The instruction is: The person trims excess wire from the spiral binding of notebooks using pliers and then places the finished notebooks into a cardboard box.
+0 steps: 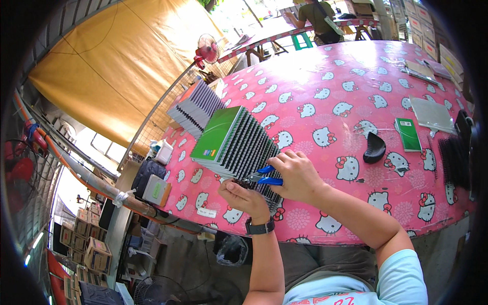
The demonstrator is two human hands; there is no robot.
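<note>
A tall stack of green-covered, spiral-bound notebooks (223,134) stands on the table before me, its rows of black coils facing right. My right hand (300,175) grips blue-handled cutting pliers (269,180), their metal jaws pointing left at the near lower side of the stack. Close to the jaws, my left hand (245,198) is closed with thumb and fingers together at the stack's near corner. Something small and dark shows at its fingertips, too small to name. A black watch (260,227) is on my left wrist.
Behind the green stack stands another notebook stack (195,109). To the right lie a single green notebook (408,134), a black curved piece (374,148), clear plastic sleeves (432,114) and a bundle of black coils (452,160). A person (317,23) works at a far table.
</note>
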